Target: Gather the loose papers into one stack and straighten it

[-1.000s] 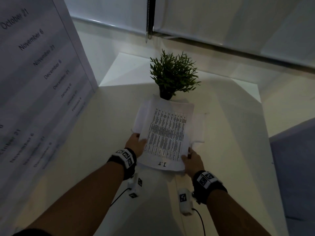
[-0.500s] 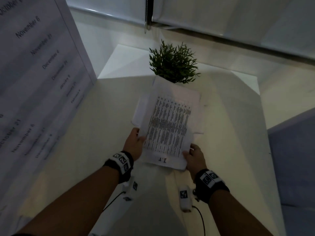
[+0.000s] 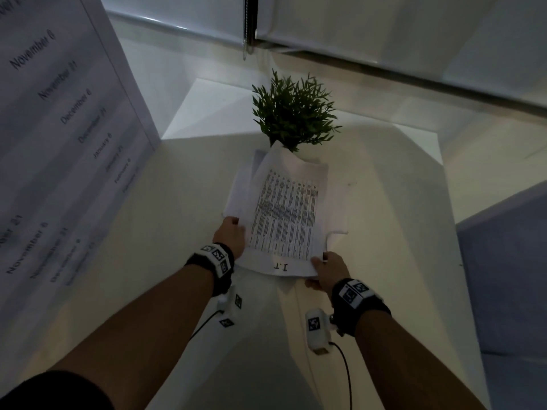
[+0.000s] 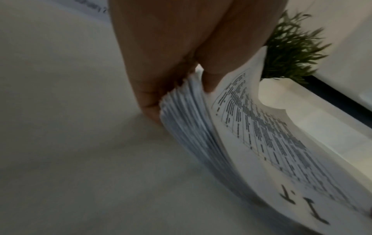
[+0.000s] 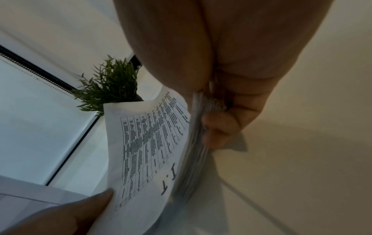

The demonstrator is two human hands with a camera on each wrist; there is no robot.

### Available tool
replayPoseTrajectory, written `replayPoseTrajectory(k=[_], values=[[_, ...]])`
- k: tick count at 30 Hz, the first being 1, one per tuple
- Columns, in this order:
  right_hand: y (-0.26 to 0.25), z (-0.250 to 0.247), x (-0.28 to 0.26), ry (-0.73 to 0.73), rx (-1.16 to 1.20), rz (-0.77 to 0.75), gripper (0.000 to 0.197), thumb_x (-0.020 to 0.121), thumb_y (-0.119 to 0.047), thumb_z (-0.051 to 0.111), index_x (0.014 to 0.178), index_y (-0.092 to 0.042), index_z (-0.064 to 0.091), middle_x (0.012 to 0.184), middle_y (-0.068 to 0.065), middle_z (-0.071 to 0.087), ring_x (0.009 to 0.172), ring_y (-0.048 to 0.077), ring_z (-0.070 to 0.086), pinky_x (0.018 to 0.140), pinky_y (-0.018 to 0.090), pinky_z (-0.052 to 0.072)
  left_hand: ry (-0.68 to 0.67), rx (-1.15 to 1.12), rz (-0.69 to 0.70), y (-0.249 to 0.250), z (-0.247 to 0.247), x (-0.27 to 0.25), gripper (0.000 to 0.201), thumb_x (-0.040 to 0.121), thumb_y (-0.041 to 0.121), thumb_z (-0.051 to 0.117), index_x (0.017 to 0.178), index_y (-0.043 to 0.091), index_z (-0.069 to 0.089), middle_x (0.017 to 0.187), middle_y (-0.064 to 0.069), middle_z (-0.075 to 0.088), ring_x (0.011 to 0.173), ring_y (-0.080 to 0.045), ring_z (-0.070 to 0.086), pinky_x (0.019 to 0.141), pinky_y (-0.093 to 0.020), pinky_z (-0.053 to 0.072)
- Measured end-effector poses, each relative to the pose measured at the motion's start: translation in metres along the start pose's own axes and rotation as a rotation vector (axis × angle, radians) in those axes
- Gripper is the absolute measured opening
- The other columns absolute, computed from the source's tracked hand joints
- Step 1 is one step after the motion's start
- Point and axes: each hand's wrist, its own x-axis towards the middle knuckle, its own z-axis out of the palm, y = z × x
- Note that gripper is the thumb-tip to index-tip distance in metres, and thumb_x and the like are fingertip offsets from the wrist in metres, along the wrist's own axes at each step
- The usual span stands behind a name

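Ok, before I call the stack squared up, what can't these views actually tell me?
- Table text on the top sheet: too small and blurred in the head view, smeared in both wrist views.
- Pot of the plant: hidden behind the lifted papers.
- Stack's far edge alignment: hidden by the curled top sheet.
- Left hand and right hand fingertips: under the papers in the head view.
- Lower sheets' print: covered.

left hand (image 3: 232,236): fingers curled, gripping the paper stack (image 3: 284,220) by its left edge
right hand (image 3: 327,269): pinching its right corner
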Motion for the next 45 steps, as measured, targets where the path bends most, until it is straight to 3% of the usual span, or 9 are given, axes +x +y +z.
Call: replayPoseTrajectory(k=[3, 6, 11, 19, 28, 32, 36, 42, 45], values=[[0.009, 0.0, -0.004, 0.009, -0.033, -0.015, 0.022, 0.096, -0.015, 0.05, 0.112, -0.001, 0.051, 0.104, 0.022, 0.061, 0.072, 0.033, 0.061, 0.057, 0.043, 0.059, 0.003, 0.022, 0.02, -0.01, 0.001, -0.012, 0.024, 0.098, 0.007, 0.031, 0.084, 0.01, 0.05, 0.077, 0.001, 0.049, 0.081, -0.019, 0.048, 0.06, -0.023, 0.033], [0.023, -0.005, -0.021, -0.037, -0.018, 0.0, 0.011, 0.097, -0.011, 0.046, 0.1, -0.003, 0.053, 0.092, 0.017, 0.06, 0.063, 0.03, 0.058, 0.063, 0.044, 0.055, -0.034, 0.072, -0.026, -0.014, 0.001, -0.029, 0.027, 0.099, 0.011, 0.031, 0.116, 0.007, 0.051, 0.1, -0.006, 0.057, 0.088, -0.019, 0.05, 0.074, -0.025, 0.039], [0.043, -0.011, -0.032, -0.06, 0.013, 0.006, 0.018, 0.097, -0.013, 0.045, 0.111, -0.003, 0.052, 0.098, 0.02, 0.061, 0.061, 0.029, 0.059, 0.053, 0.031, 0.053, -0.108, 0.073, -0.081, -0.017, 0.003, -0.036, 0.032, 0.098, 0.011, 0.034, 0.125, 0.003, 0.049, 0.123, -0.015, 0.057, 0.097, -0.021, 0.05, 0.082, -0.024, 0.037], [0.025, 0.005, -0.01, 0.129, -0.211, -0.143, 0.028, 0.097, -0.028, 0.046, 0.102, -0.005, 0.06, 0.097, 0.015, 0.067, 0.079, 0.035, 0.067, 0.07, 0.047, 0.059, 0.012, 0.001, -0.039, -0.008, 0.01, -0.024, 0.034, 0.101, 0.015, 0.028, 0.126, 0.005, 0.049, 0.122, -0.017, 0.059, 0.092, -0.019, 0.049, 0.081, -0.023, 0.036], [0.021, 0.006, -0.009, 0.193, -0.355, -0.16, 0.032, 0.097, -0.033, 0.045, 0.102, -0.005, 0.061, 0.097, 0.018, 0.068, 0.081, 0.034, 0.067, 0.074, 0.045, 0.058, 0.013, 0.029, -0.025, -0.011, 0.014, -0.029, 0.034, 0.1, 0.012, 0.027, 0.128, 0.005, 0.044, 0.117, -0.02, 0.059, 0.092, -0.027, 0.054, 0.081, -0.029, 0.04], [0.019, 0.008, -0.011, 0.188, -0.34, -0.151, 0.024, 0.098, -0.03, 0.044, 0.096, -0.01, 0.056, 0.097, 0.018, 0.066, 0.079, 0.034, 0.067, 0.067, 0.043, 0.059, 0.023, -0.01, -0.037, -0.014, 0.015, -0.028, 0.034, 0.102, 0.014, 0.025, 0.129, 0.008, 0.045, 0.107, -0.012, 0.058, 0.088, -0.02, 0.05, 0.077, -0.025, 0.037], [0.018, 0.007, -0.013, 0.18, -0.326, -0.142, 0.024, 0.099, -0.026, 0.043, 0.1, -0.007, 0.057, 0.095, 0.016, 0.065, 0.071, 0.03, 0.065, 0.044, 0.025, 0.051, 0.03, -0.002, -0.029, -0.014, 0.016, -0.025, 0.036, 0.1, 0.011, 0.027, 0.13, 0.007, 0.046, 0.115, -0.019, 0.061, 0.088, -0.02, 0.051, 0.078, -0.025, 0.038], [0.013, 0.01, -0.008, 0.18, -0.339, -0.146, 0.035, 0.098, -0.03, 0.044, 0.11, -0.001, 0.059, 0.103, 0.019, 0.065, 0.084, 0.034, 0.067, 0.074, 0.045, 0.058, 0.051, 0.041, -0.003, -0.011, 0.016, -0.021, 0.035, 0.099, 0.007, 0.029, 0.129, 0.005, 0.046, 0.098, -0.011, 0.056, 0.088, -0.021, 0.052, 0.077, -0.024, 0.036], [0.006, 0.002, -0.011, 0.107, -0.502, -0.16, 0.044, 0.099, -0.034, 0.04, 0.121, 0.001, 0.054, 0.114, 0.02, 0.061, 0.1, 0.034, 0.062, 0.083, 0.036, 0.053, 0.075, 0.099, -0.005, -0.009, 0.011, -0.018, 0.033, 0.099, 0.014, 0.033, 0.128, 0.004, 0.046, 0.109, -0.017, 0.059, 0.097, -0.03, 0.057, 0.081, -0.029, 0.04]])
